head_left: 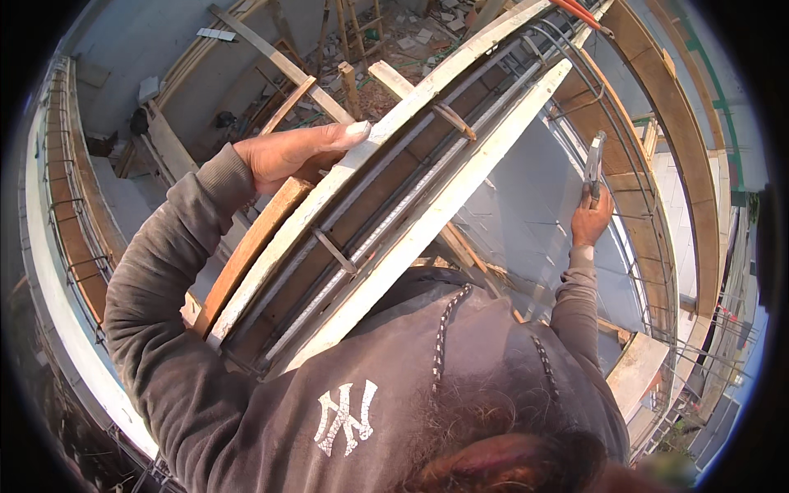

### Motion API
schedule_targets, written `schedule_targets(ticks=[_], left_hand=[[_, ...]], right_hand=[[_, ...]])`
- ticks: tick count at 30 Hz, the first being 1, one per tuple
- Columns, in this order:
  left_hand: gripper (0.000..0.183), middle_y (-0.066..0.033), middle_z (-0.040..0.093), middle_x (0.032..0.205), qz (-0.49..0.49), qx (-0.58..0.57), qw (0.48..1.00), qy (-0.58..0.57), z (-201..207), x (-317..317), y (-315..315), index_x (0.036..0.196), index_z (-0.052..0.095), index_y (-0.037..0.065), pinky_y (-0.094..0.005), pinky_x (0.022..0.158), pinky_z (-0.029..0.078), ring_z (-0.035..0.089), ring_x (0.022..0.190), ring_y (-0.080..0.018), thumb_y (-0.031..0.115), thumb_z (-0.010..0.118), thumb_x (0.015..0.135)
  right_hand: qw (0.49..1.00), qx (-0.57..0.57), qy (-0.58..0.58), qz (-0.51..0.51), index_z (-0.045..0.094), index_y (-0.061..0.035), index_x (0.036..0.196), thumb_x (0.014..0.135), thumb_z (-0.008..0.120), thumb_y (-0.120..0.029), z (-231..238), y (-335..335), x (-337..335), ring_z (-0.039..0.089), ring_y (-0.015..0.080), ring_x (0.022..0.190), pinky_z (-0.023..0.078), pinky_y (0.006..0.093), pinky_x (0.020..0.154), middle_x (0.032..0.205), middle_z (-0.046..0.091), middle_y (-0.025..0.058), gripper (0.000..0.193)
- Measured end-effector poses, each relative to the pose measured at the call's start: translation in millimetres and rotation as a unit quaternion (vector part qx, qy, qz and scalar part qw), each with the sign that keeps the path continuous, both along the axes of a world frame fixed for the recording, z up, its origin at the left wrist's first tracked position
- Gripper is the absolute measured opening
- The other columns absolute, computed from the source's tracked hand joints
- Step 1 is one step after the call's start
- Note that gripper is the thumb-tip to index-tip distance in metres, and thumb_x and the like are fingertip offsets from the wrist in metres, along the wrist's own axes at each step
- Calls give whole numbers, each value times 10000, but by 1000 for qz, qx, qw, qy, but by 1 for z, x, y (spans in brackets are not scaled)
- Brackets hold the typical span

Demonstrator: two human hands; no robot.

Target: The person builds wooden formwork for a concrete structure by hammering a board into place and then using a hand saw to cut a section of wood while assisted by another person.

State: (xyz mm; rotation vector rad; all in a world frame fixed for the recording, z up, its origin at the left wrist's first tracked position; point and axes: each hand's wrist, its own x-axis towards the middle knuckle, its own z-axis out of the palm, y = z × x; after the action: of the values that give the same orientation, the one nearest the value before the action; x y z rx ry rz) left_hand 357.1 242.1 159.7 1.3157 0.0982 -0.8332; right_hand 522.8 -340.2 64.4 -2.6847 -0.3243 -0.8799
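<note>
My left hand [292, 154] is at the outer side of a long pale wooden formwork board [386, 131]. Its thumb lies on the board's top edge, and the other fingers curl down against the outside, partly hidden. A shorter brown wood piece [255, 255] sits against that board just below the hand. A second pale board [444, 222] runs parallel, with steel reinforcing bars [370, 238] in the trough between. Small wooden cross-pieces [454, 121] bridge the boards. Off to the right, my right hand [592, 218] is raised and closed around a metal hammer [594, 160], its head upward.
Another curved formwork [637, 222] with bent rebar stands on the right. An orange-red cable or hose [579, 12] crosses the boards' far end. Below lie timber props [283, 66] and rubble [423, 37]. A curved, rebar-lined form [70, 197] bends along the left.
</note>
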Motion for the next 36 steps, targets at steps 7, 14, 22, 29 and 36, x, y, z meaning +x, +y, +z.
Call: schedule_targets(ticks=[7, 14, 22, 29, 36], left_hand=[[909, -241, 692, 1244, 1, 35, 999, 8, 27, 3, -23, 1470, 580, 34, -387, 961, 590, 709, 1092, -257, 701, 729, 870], [665, -188, 716, 1214, 29, 10, 999, 35, 42, -1, -38, 1293, 690, -15, -356, 960, 555, 689, 1062, -189, 477, 789, 856], [538, -130, 712, 1050, 45, 37, 998, 26, 43, -3, -39, 1199, 706, 7, -323, 848, 546, 674, 920, -170, 438, 753, 880], [517, -131, 738, 979, 23, 27, 999, 29, 45, -1, -40, 1246, 682, -13, -310, 774, 576, 698, 853, -165, 411, 683, 951], [640, -197, 754, 1101, 35, 11, 998, 41, 52, -2, -41, 1277, 672, -45, -339, 827, 625, 752, 882, -216, 432, 753, 858]], right_hand=[[999, 21, 16, 28, 671, -5, 1175, 1022, 685, -307, -7, -2, 2, 607, 420, 1110, 461, 498, 971, 1133, 689, 180, 339], [966, 257, 15, -3, 661, 43, 1125, 1017, 702, -331, 7, 67, -47, 622, 278, 894, 497, 402, 811, 951, 659, 125, 391], [777, 573, 204, 165, 573, -38, 1004, 977, 773, -374, 104, 215, -73, 448, 75, 500, 415, 239, 484, 782, 529, 4, 392], [832, 485, 149, 225, 542, 21, 1185, 881, 879, -223, 113, 254, -38, 647, 108, 875, 546, 256, 774, 993, 656, 50, 515], [769, 550, 205, 254, 631, -20, 1118, 890, 803, -141, 117, 254, -40, 628, 106, 818, 526, 284, 760, 970, 680, 25, 310]])
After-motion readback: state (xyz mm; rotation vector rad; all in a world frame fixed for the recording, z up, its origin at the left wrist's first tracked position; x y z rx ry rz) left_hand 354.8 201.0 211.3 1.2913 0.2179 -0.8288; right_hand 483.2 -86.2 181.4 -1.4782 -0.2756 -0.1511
